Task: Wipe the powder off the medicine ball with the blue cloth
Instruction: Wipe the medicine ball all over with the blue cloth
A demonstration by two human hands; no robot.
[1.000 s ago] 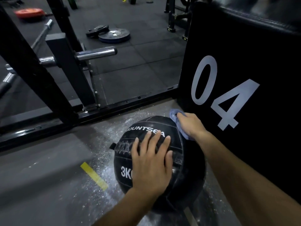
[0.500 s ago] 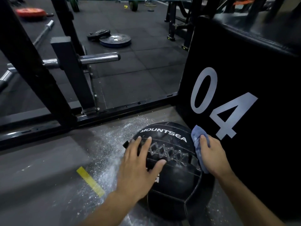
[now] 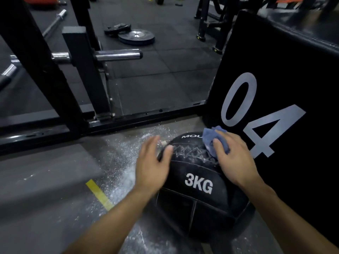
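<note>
A black medicine ball (image 3: 198,204) marked 3KG lies on the grey floor beside a black box. White powder clings to the laced seam near its top. My right hand (image 3: 236,160) presses a crumpled blue cloth (image 3: 213,139) onto the ball's upper right, with thumb and fingers curled round the cloth. My left hand (image 3: 152,165) lies on the ball's upper left side with fingers straight, blurred by motion.
A large black box (image 3: 286,74) printed 04 stands right against the ball. Spilled white powder (image 3: 126,158) covers the floor left of the ball, near a yellow floor mark (image 3: 100,195). A black rack frame (image 3: 88,70) with steel pegs runs behind; weight plates (image 3: 136,36) lie further back.
The ball has turned, so the 3KG print now faces me. My left hand slid from the top to the left side. My right hand with the cloth moved onto the upper seam.
</note>
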